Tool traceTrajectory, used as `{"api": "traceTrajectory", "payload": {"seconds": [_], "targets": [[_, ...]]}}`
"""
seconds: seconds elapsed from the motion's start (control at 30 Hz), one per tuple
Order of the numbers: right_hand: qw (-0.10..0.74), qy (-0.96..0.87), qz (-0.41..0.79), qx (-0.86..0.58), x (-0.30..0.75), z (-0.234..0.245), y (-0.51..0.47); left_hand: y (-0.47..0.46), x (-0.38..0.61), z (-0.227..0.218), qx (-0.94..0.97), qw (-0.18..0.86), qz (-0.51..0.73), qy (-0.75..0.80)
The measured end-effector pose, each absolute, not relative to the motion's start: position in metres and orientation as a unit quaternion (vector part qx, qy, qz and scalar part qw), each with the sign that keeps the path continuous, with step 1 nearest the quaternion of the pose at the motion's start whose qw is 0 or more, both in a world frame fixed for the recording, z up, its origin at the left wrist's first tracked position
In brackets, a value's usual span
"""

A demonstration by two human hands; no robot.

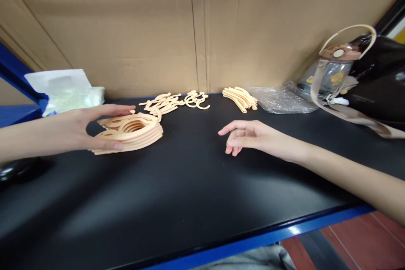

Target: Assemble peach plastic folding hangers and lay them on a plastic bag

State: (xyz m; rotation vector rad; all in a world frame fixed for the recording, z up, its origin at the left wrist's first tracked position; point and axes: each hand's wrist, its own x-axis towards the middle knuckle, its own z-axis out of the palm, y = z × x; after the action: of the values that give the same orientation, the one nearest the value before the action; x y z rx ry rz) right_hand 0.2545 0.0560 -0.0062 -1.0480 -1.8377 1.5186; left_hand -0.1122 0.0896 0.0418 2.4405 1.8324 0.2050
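Left hand is spread around one end of the single stack of pale hoops, thumb at the near edge; can't tell if it's actually squeezing. Right hand is empty, loosely curled, well apart from it. Past the left fingertips: one loose pile, one hook cluster. Beyond the right: one strip bundle. Pieces overlap too much to count.

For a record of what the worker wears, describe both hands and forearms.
The left hand and right hand are ungloved, with slim fingers; no ring shows on either. The left forearm and right forearm are bare as far as the picture shows, with no sleeve, watch, bracelet, cable or marking in sight. Nail detail is too small to tell.
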Motion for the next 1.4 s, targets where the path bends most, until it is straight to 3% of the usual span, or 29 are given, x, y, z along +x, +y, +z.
{"api": "traceTrajectory", "payload": {"seconds": [0.13,0.33,0.4,0.53,0.73,1.1,1.4], "targets": [[0.265,-0.680,0.563,-0.388,0.255,-0.007,0.056,0.094,-0.113,0.044,0.803,0.030,0.091,0.588],[0.289,-0.682,0.553,-0.381,0.253,-0.015,0.064,0.075,-0.066,0.046,0.859,-0.121,0.258,0.426],[0.301,-0.676,0.548,-0.391,0.251,-0.018,0.066,0.060,-0.042,0.036,0.887,-0.101,0.251,0.374],[0.341,-0.670,0.507,-0.423,0.251,-0.019,0.066,0.037,-0.009,0.002,0.956,-0.053,0.119,0.263],[0.318,-0.718,0.449,-0.426,0.253,-0.022,0.074,0.033,0.004,-0.020,0.961,0.053,0.065,0.263],[0.184,-0.940,-0.060,-0.280,0.172,-0.019,0.162,0.036,0.005,-0.020,0.960,0.095,0.098,0.244],[0.127,-0.943,-0.189,-0.245,0.141,-0.019,0.185,0.035,0.004,-0.018,0.961,0.093,0.083,0.246]]}}
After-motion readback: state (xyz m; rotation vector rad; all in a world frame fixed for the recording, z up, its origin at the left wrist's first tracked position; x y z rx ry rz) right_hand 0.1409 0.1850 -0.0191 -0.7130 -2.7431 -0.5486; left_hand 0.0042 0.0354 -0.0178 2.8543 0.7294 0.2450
